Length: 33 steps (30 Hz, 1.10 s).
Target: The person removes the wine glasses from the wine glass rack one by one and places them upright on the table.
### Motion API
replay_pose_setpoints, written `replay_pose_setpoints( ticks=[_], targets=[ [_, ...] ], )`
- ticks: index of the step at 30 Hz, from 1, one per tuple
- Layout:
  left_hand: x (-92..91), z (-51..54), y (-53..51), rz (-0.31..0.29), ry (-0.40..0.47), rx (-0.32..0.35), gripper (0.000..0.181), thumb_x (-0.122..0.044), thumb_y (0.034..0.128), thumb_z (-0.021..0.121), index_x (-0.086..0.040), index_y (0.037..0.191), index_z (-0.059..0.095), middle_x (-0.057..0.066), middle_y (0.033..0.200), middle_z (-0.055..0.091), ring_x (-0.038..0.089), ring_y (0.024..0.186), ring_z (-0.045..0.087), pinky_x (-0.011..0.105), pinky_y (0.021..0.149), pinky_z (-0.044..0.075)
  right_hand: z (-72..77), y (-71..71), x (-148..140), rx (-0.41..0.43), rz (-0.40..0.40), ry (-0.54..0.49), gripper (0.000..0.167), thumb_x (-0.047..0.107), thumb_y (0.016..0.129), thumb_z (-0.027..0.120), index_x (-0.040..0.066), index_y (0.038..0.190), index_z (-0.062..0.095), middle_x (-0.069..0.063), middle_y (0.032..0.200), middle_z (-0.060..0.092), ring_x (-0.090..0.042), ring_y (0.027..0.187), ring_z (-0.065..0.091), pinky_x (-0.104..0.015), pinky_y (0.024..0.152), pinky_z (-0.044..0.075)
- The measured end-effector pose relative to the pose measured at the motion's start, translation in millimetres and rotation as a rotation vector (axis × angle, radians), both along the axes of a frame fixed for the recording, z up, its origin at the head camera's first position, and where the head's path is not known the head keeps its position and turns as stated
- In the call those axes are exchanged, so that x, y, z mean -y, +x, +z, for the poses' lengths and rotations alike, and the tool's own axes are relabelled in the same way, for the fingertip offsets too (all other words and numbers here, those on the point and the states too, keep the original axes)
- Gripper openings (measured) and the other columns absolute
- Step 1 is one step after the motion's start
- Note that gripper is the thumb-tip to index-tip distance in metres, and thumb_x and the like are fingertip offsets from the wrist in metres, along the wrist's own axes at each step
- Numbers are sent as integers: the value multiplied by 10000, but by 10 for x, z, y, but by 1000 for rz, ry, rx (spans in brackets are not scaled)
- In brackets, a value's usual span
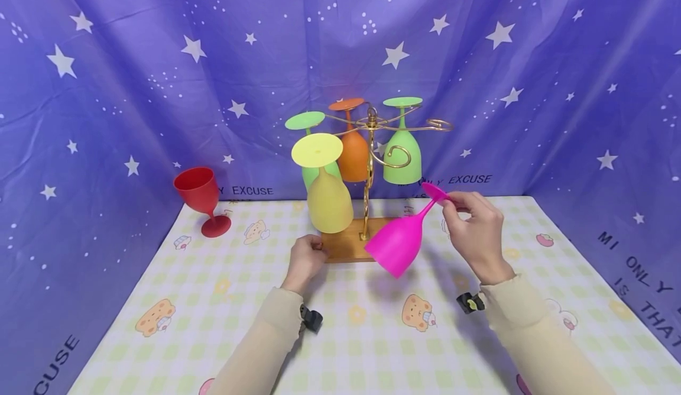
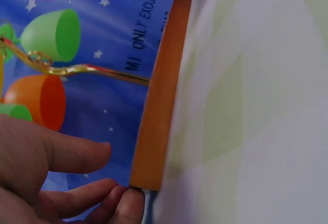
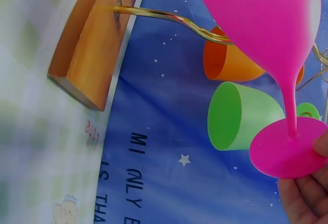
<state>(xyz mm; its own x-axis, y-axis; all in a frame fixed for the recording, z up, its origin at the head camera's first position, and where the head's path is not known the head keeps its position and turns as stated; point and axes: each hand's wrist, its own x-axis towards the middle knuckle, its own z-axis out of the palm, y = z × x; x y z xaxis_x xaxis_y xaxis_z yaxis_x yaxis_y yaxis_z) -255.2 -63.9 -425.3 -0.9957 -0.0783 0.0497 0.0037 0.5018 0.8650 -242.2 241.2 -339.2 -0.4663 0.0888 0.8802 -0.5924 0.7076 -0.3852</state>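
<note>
A magenta goblet [image 1: 396, 244] hangs tilted, bowl down and to the left, in front of the gold rack [image 1: 372, 173]. My right hand [image 1: 475, 232] pinches its round foot [image 3: 287, 149] at the edge. At the left end of the rack's wooden base [image 1: 346, 250], my left hand [image 1: 307, 259] rests its fingertips against the wood; its thumb [image 2: 82, 155] stands apart from it. Upside down on the rack's arms hang a yellow goblet [image 1: 330, 203], an orange goblet [image 1: 353, 155], a right green goblet [image 1: 402, 158] and a left green goblet [image 1: 305, 121], partly hidden by the yellow one.
A red goblet [image 1: 199, 191] stands upright at the table's back left. Two curled rack hooks, a right hook [image 1: 438, 125] and a front hook [image 1: 401, 157], carry no goblet. A checked cloth [image 1: 255, 271] covers the table, and a starry purple curtain [image 1: 266, 75] hangs behind.
</note>
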Motion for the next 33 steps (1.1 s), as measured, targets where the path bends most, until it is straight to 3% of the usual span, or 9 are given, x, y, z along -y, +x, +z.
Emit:
replay_pose_setpoints(
  ticks=[6,12,21,28,33],
  targets=[
    [-59,105,67,-40,-54,-127,58,15,755,682,24,773,628,88,727,582,199,666,514,316,588,438,-89,2,2,48,-11,-8,84,10,813,655,-6,867,716,-94,778,682,2,706,576,-83,691,446],
    [-130,223,144,-84,-80,-181,80,-34,752,681,10,726,620,60,686,546,189,645,486,307,557,419,-162,-6,24,64,-1,-65,102,-2,804,664,-8,884,728,-98,795,694,79,715,551,-88,676,460],
    [-215,426,290,-161,-163,-199,57,-80,787,661,-52,808,705,15,733,644,170,706,584,309,656,488,-208,3,41,80,-13,-124,112,-16,806,666,-7,897,731,-112,811,699,126,696,540,-71,657,453],
    [-278,561,422,-219,-203,-170,65,-121,814,664,-118,754,691,-44,690,629,117,629,561,285,610,477,-252,14,19,129,-32,-174,94,13,822,663,-31,886,715,-128,794,692,129,654,536,-61,622,441],
    [-306,626,495,-255,-224,-225,105,-109,812,637,-129,720,683,-69,638,601,84,565,527,256,562,455,-269,16,9,156,-42,-200,100,31,830,662,-26,892,716,-121,790,697,121,636,544,-62,601,439]
  ],
)
